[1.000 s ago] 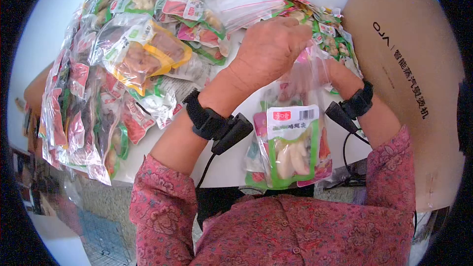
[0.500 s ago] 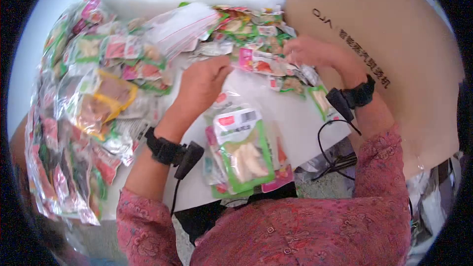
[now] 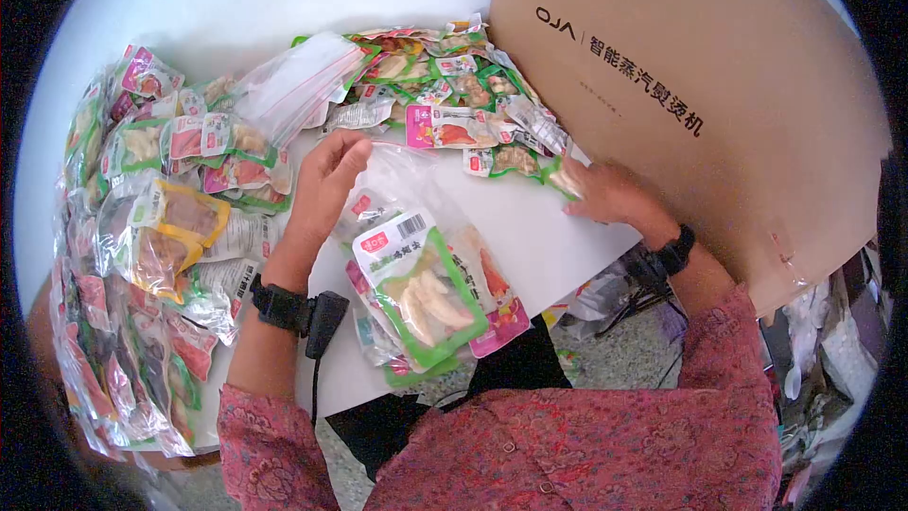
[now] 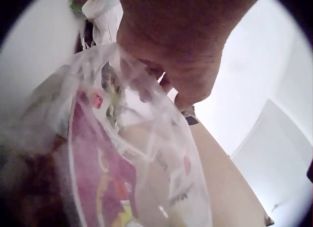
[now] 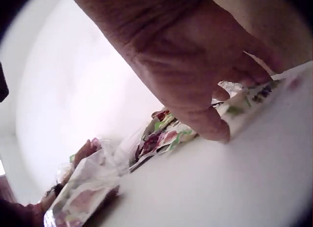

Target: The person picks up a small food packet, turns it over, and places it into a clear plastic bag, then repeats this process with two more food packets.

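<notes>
My left hand (image 3: 326, 180) pinches the top edge of a clear zip bag (image 3: 402, 166); its loose mouth fills much of the left wrist view. Inside lie several food packets, the front one a green-edged packet (image 3: 426, 303) with pale pieces in its window and a red label. Over at the table's right side, my right hand (image 3: 610, 191) grips a small green-edged packet (image 3: 565, 175) lying flat. In the right wrist view the thumb (image 5: 215, 129) is on the packet's near edge and the fingers bend over its far side.
Several filled bags (image 3: 142, 255) are heaped along the left. Flat zip bags (image 3: 307, 85) lie at the back, beside a pile of loose packets (image 3: 407, 66). A magenta and white packet (image 3: 449, 127) lies before that pile. A large cardboard box (image 3: 700, 114) stands on the right.
Both hands were together at the bag's mouth. The right hand has left it and moved right to the small packet, while the left keeps hold of the bag. The head view has shifted rightward.
</notes>
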`<action>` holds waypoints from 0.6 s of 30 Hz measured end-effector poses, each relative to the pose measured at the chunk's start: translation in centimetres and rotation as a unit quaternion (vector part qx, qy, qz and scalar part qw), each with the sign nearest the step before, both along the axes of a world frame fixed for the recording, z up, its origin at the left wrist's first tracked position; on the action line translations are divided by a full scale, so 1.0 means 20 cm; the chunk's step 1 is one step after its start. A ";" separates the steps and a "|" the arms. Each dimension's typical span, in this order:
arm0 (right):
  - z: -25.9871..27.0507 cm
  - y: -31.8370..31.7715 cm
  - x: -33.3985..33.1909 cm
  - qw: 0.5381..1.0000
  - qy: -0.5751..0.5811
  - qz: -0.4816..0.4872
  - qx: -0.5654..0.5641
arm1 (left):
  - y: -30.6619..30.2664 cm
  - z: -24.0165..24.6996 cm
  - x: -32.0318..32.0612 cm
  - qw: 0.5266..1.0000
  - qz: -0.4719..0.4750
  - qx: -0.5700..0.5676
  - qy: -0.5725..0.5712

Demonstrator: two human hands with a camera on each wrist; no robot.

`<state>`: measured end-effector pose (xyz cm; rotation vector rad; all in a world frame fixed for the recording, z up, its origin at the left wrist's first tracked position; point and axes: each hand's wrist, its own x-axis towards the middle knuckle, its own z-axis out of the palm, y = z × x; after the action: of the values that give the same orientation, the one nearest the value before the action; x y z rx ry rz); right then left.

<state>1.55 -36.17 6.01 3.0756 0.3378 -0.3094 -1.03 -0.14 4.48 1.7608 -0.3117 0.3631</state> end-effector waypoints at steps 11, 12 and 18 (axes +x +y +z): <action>0.12 0.22 -0.02 0.929 -0.236 0.254 0.133 | -0.10 0.05 -0.03 0.990 -0.024 -0.137 0.014; 0.17 0.28 0.00 0.925 -0.239 0.260 0.143 | -0.10 0.03 -0.02 0.983 -0.074 -0.162 0.054; 0.29 0.67 0.19 0.708 -0.429 0.513 0.226 | -0.20 0.08 -0.03 0.934 -0.166 -0.234 0.211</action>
<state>5.32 -22.75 11.72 2.3441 2.0355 1.3115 -1.63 -4.11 6.06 1.2440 -0.1857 -0.1805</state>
